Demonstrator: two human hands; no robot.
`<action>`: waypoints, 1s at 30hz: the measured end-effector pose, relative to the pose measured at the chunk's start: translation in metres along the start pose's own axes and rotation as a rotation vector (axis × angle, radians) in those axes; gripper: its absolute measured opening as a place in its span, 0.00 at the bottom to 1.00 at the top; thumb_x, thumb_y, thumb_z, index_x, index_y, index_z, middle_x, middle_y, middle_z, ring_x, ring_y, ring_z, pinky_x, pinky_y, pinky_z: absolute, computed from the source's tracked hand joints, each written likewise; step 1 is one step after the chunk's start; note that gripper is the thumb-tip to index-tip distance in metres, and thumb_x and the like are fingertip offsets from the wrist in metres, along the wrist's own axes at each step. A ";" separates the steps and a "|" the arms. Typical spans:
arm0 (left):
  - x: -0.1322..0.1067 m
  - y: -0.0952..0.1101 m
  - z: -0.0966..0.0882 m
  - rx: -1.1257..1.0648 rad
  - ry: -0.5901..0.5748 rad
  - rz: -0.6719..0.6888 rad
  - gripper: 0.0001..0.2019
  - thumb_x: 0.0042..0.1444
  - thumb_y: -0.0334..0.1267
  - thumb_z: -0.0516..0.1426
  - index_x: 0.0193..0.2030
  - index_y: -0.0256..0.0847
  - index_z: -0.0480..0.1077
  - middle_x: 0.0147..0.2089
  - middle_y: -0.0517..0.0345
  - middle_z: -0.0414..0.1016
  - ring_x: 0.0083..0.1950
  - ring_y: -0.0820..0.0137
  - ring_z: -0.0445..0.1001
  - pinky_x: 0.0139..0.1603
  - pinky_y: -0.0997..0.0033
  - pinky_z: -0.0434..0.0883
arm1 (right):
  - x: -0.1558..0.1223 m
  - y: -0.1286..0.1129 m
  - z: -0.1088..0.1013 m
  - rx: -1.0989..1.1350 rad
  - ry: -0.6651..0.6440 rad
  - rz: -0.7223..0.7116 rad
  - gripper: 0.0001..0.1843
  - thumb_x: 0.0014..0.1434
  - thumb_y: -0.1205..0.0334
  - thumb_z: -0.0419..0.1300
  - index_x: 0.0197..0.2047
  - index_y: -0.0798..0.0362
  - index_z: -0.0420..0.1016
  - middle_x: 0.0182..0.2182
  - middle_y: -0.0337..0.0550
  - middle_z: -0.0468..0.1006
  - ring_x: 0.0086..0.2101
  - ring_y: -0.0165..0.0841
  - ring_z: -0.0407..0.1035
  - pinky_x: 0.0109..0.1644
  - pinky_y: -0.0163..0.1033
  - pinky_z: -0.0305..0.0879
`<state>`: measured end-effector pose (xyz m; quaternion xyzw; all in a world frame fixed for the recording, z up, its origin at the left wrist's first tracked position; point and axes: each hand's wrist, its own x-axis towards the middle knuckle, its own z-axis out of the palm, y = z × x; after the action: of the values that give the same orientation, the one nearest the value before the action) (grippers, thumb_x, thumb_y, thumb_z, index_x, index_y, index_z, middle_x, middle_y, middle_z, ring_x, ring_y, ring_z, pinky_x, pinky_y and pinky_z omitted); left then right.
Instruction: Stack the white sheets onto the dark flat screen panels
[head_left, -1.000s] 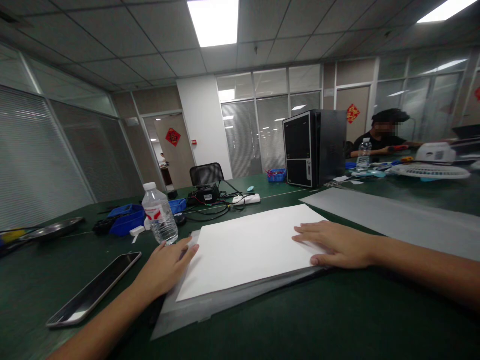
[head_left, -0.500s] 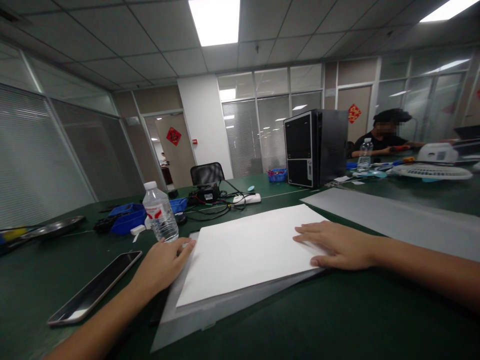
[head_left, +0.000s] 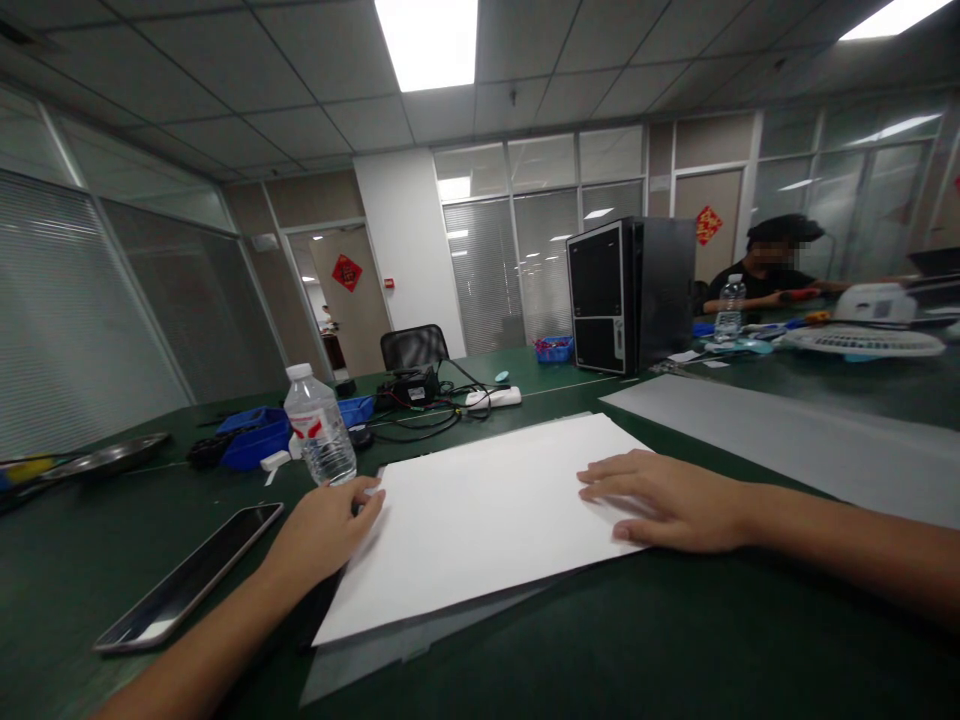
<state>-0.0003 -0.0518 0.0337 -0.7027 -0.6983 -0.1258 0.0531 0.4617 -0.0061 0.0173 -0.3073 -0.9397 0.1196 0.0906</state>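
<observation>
A stack of white paper (head_left: 480,520) lies in front of me on a grey translucent plastic folder (head_left: 352,665), whose near edge sticks out below it. Something dark shows under the folder's left side. My left hand (head_left: 326,525) is closed at the left edge, thumb and finger pinching the folder there; its other fingertips are hidden. Flat on the right part of the paper rests my right hand (head_left: 667,500), open with fingers stretched out.
Left of my left arm lies a phone (head_left: 191,575). A water bottle (head_left: 321,425) stands just beyond my left hand. Behind are blue bins (head_left: 259,440), cables and a power strip (head_left: 493,397). A computer tower (head_left: 630,295) and a large grey sheet (head_left: 780,440) are right. A person (head_left: 772,265) sits far right.
The white paper has slid left and toward me, covering more of the folder, while its far edge now shows a strip of folder. My right hand has shifted slightly left with it; my left hand barely moved.
</observation>
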 end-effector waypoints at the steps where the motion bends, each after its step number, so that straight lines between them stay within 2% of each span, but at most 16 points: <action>1: 0.000 0.000 0.000 0.001 0.003 0.001 0.27 0.65 0.53 0.45 0.58 0.42 0.76 0.47 0.51 0.86 0.47 0.54 0.82 0.54 0.56 0.71 | 0.000 -0.001 0.000 0.010 -0.006 -0.023 0.32 0.67 0.37 0.57 0.70 0.38 0.64 0.69 0.40 0.61 0.67 0.53 0.55 0.69 0.66 0.54; 7: 0.000 0.001 0.001 0.014 -0.007 0.009 0.27 0.65 0.51 0.46 0.58 0.39 0.76 0.48 0.49 0.85 0.47 0.53 0.82 0.54 0.55 0.72 | 0.000 -0.004 -0.003 -0.022 -0.060 -0.097 0.36 0.66 0.39 0.59 0.73 0.37 0.59 0.71 0.40 0.57 0.68 0.52 0.51 0.71 0.67 0.50; 11: 0.000 0.000 0.005 0.026 0.000 0.027 0.27 0.65 0.51 0.46 0.58 0.39 0.77 0.56 0.47 0.82 0.55 0.51 0.80 0.58 0.54 0.72 | 0.000 -0.004 -0.005 -0.040 -0.099 -0.093 0.38 0.65 0.38 0.60 0.74 0.37 0.56 0.72 0.40 0.54 0.69 0.53 0.49 0.70 0.68 0.50; 14: -0.005 -0.001 0.006 -0.002 -0.016 0.146 0.28 0.67 0.55 0.46 0.62 0.41 0.74 0.64 0.48 0.77 0.65 0.51 0.73 0.68 0.50 0.65 | 0.000 -0.004 -0.004 -0.028 -0.077 -0.094 0.38 0.64 0.38 0.61 0.73 0.39 0.59 0.71 0.42 0.56 0.68 0.53 0.51 0.70 0.67 0.51; 17: -0.015 0.004 -0.001 -0.060 -0.187 0.407 0.31 0.65 0.61 0.51 0.70 0.51 0.65 0.75 0.54 0.61 0.75 0.50 0.58 0.74 0.45 0.56 | 0.000 -0.004 -0.003 -0.017 -0.059 -0.099 0.38 0.64 0.38 0.61 0.72 0.40 0.60 0.70 0.43 0.58 0.68 0.53 0.51 0.71 0.65 0.50; 20: -0.025 0.014 -0.011 -0.089 -0.380 0.588 0.43 0.55 0.67 0.60 0.74 0.57 0.57 0.79 0.56 0.50 0.77 0.43 0.49 0.74 0.36 0.50 | 0.001 -0.005 -0.004 -0.012 -0.066 -0.087 0.38 0.64 0.37 0.61 0.72 0.42 0.62 0.70 0.44 0.59 0.68 0.52 0.51 0.71 0.64 0.50; 24: -0.028 0.023 -0.015 -0.119 -0.445 0.623 0.51 0.47 0.69 0.64 0.76 0.59 0.52 0.80 0.57 0.43 0.78 0.39 0.45 0.73 0.34 0.50 | 0.001 -0.008 -0.006 -0.021 -0.097 -0.057 0.38 0.65 0.36 0.60 0.72 0.41 0.61 0.71 0.42 0.58 0.69 0.51 0.51 0.71 0.65 0.49; 30: -0.027 0.020 -0.013 -0.117 -0.498 0.623 0.55 0.45 0.69 0.66 0.77 0.61 0.46 0.81 0.58 0.38 0.78 0.40 0.39 0.74 0.34 0.46 | 0.001 -0.009 -0.008 0.025 -0.066 -0.068 0.38 0.63 0.37 0.62 0.71 0.41 0.63 0.70 0.43 0.60 0.68 0.52 0.52 0.71 0.64 0.50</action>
<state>0.0181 -0.0817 0.0417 -0.8915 -0.4351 0.0308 -0.1224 0.4583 -0.0113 0.0271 -0.2701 -0.9505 0.1382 0.0675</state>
